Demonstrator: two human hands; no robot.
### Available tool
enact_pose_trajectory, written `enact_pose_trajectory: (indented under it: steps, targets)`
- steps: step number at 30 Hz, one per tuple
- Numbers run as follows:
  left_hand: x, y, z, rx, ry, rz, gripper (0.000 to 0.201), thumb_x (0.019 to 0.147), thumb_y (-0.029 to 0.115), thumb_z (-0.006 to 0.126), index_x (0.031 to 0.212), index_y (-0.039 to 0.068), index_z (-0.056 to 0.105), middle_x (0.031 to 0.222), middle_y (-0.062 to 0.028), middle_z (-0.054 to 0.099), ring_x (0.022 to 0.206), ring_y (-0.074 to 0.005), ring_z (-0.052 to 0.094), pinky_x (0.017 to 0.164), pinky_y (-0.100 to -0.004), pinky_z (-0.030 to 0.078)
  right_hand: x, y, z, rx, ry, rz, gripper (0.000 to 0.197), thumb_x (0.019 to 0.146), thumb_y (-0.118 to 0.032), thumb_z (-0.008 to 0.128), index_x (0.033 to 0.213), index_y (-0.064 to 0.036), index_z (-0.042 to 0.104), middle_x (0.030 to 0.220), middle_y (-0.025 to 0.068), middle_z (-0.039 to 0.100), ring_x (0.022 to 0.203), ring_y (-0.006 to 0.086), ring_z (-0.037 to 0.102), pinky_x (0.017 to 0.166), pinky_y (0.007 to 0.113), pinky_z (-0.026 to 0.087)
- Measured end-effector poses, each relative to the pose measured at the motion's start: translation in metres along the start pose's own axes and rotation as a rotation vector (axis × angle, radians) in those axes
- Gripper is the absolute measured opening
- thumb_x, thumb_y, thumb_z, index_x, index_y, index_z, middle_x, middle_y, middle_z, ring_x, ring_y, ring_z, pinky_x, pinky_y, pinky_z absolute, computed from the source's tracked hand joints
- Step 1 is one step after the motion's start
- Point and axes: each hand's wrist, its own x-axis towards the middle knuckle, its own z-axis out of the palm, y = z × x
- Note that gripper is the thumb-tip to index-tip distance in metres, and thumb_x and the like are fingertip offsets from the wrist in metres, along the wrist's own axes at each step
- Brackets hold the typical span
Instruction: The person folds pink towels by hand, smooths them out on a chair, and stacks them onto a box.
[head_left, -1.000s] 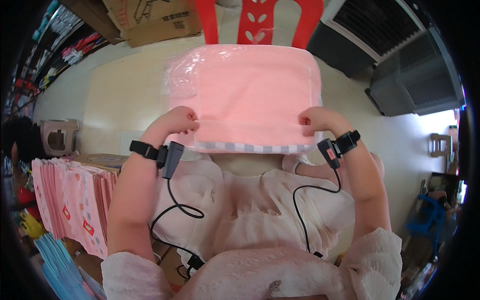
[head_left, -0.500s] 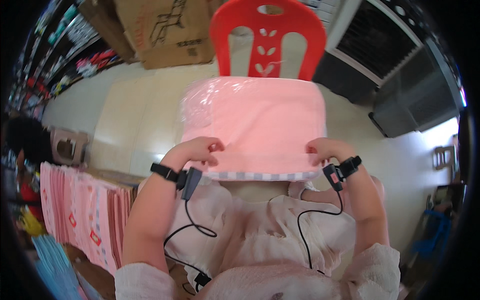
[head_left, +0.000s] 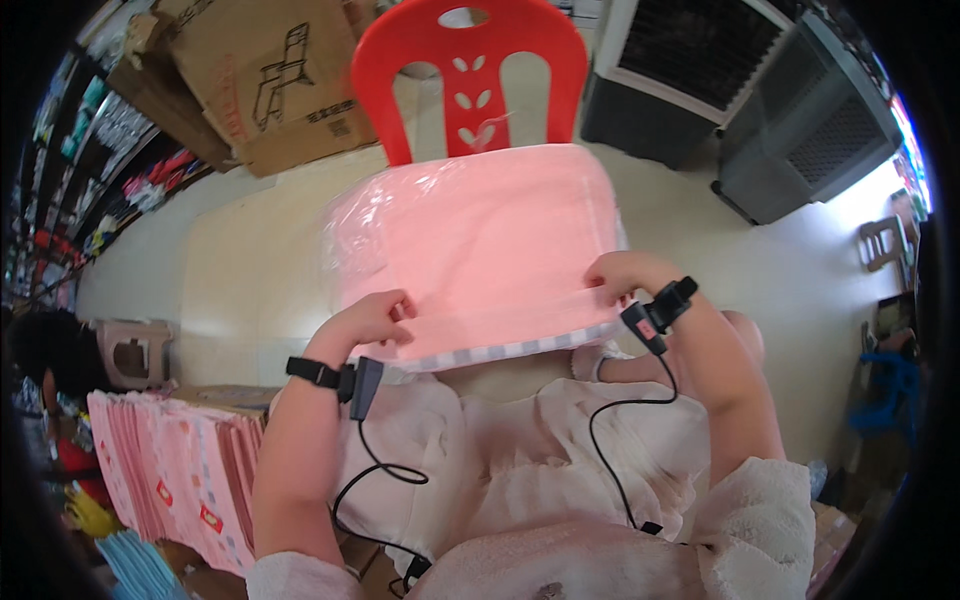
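Observation:
A pink towel (head_left: pixel 490 225), folded into a thick rectangle with a grey-and-white checked near edge, lies on the seat of a red plastic chair (head_left: pixel 465 75). Clear plastic wrap (head_left: pixel 355 235) shows shiny and wrinkled at its left side. My left hand (head_left: pixel 375 320) is at the near left corner, fingers curled on the towel. At the near right corner, my right hand (head_left: pixel 630 274) has its fingers bent over the edge. A paler band or fold crosses the towel between both hands. The fingertips are partly hidden.
Pink folded towels (head_left: pixel 180 470) stand in a row at lower left, with blue ones (head_left: pixel 140 565) nearer me. A cardboard box (head_left: pixel 270 80) is behind the chair at left. Grey air coolers (head_left: pixel 810 125) stand at far right. A person with dark hair (head_left: pixel 55 350) is at left, beside a stool (head_left: pixel 137 352).
The view has shifted, so chair and towel sit further left and slightly tilted. Both hands stay at the towel's near corners, with little change in their grip.

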Motion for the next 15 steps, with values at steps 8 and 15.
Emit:
enact_pose_trajectory:
  steps: [8, 15]
  targets:
    - [0.007, -0.007, 0.002, 0.046, -0.107, -0.059, 0.029, 0.062, 0.015, 0.069, 0.085, 0.002, 0.056, 0.069, -0.0048, 0.055, 0.057, -0.0139, 0.054, 0.048, -0.0277, 0.041, -0.003, -0.014, -0.004, -0.086, -0.037, 0.061, 0.022, 0.06, -0.004, 0.063, 0.081, -0.0021, 0.055, 0.068, 0.0052, 0.057, 0.058, 0.0155, 0.058, 0.049, 0.029, 0.046]
    - [0.009, -0.003, 0.0, 0.09, -0.098, -0.008, 0.02, 0.066, 0.016, 0.066, 0.064, 0.0, 0.054, 0.057, -0.0035, 0.052, 0.054, -0.0128, 0.052, 0.05, -0.0276, 0.042, -0.001, -0.015, -0.005, -0.158, -0.001, 0.082, 0.024, 0.062, -0.003, 0.057, 0.087, -0.0011, 0.059, 0.068, 0.0075, 0.059, 0.058, 0.0167, 0.058, 0.049, 0.029, 0.047]
